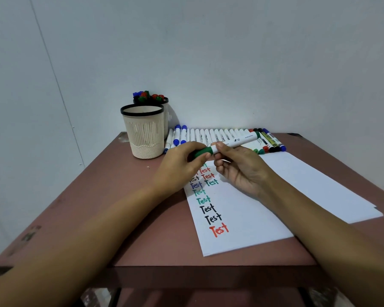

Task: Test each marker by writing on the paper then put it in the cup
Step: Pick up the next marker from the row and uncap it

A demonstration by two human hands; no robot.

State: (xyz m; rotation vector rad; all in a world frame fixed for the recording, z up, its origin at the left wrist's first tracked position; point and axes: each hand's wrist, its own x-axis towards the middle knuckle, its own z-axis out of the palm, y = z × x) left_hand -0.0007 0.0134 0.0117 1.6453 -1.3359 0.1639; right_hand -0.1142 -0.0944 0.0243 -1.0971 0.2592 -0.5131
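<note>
A white marker with a green cap (233, 143) is held level above the top of the paper (248, 218). My left hand (182, 165) grips the green cap end, and my right hand (237, 167) pinches the white barrel just beside the cap. The paper carries several "Test" words in red, blue, green and black. A cream cup with a black rim (144, 131) stands to the left, and nothing shows above its rim. Behind it a second cup (162, 105) holds several markers.
A row of several markers (220, 136) lies along the back edge of the reddish-brown table (87, 207), against the pale wall. More white sheets (319, 185) lie under and to the right of the written one.
</note>
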